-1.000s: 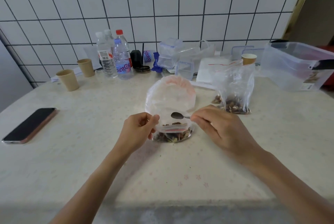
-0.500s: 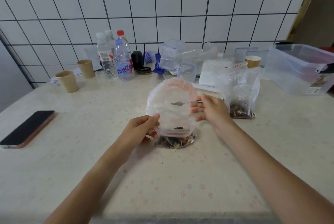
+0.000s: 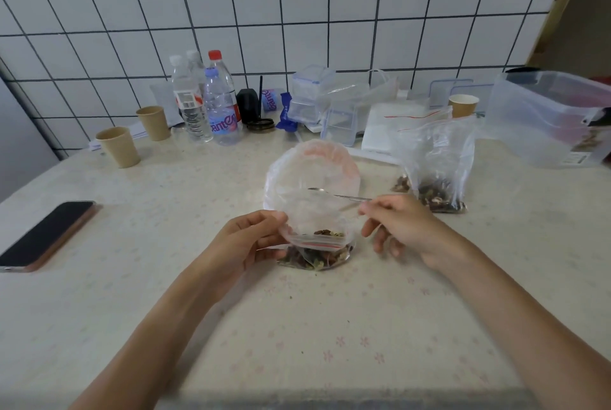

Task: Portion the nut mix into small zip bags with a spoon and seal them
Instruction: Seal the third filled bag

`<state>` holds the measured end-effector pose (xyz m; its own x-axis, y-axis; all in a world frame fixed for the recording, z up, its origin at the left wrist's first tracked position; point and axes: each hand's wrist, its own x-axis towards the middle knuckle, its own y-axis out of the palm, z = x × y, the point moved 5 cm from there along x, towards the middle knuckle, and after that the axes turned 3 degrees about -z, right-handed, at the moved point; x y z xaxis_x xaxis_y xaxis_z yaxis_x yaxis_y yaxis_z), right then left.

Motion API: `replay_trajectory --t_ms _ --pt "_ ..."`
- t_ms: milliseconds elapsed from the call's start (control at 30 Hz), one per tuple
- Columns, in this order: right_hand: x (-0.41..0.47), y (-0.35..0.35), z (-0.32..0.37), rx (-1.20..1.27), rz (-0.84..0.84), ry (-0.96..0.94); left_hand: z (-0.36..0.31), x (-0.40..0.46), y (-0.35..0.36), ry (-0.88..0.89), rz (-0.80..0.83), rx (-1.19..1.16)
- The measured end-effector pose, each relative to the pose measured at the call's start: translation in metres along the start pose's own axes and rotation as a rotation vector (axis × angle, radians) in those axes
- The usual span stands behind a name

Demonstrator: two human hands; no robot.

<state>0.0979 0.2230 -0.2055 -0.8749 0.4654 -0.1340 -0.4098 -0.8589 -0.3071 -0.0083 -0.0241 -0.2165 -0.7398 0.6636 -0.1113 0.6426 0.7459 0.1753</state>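
Between both hands (image 3: 243,244), small zip bag (image 3: 314,228).

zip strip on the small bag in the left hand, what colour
Red, on the small bag pinched by the left hand; head view.

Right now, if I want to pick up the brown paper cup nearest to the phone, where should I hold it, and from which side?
Probably grip the paper cup around its side wall just below the rim, coming from the front. It stands upright, mouth open, flaring wider toward the top. Its near side is free, while the second cup stands behind it to the right.
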Motion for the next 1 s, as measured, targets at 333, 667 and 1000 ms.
replay_trajectory --t_ms 333,667,1000 --pt "-0.026 0.037 0.004 0.225 0.358 0.069 -0.019 -0.007 0.023 0.029 -0.155 0.142" --pt "-0.031 0.041 0.013 -0.135 -0.003 -0.076 -0.038 -0.016 0.02 0.165 -0.43 0.48" --pt "-0.034 0.038 0.015 -0.032 -0.02 -0.035 -0.039 -0.013 0.01 0.089 -0.383 0.862"
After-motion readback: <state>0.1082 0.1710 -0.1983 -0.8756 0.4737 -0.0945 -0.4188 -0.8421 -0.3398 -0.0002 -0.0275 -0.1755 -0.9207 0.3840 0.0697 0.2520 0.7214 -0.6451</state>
